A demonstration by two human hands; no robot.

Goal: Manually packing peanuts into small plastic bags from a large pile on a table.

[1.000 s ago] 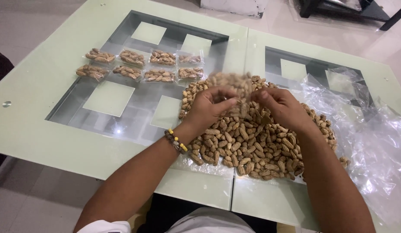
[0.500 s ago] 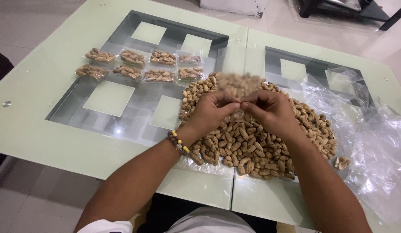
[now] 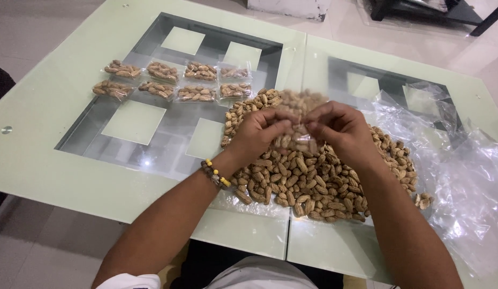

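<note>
Eight filled packets (image 3: 176, 81) lie in two rows at the table's far left — done, I judge. My left hand (image 3: 258, 134) and right hand (image 3: 337, 128) pinch a small clear bag (image 3: 298, 115) above the peanut pile (image 3: 313, 171) — most nuts remain unbagged.

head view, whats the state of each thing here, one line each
Small clear plastic bag of peanuts: held up over the pile, blurred.
Left hand: fingers pinching the bag's left side.
Right hand: fingers pinching the bag's right side.
Loose pile of tan in-shell peanuts: heaped, unpacked.
Eight small filled peanut packets: lying flat in two rows.
Crumpled clear plastic sheet: spread at the right.
Pale green glass table: bearing everything.
</note>
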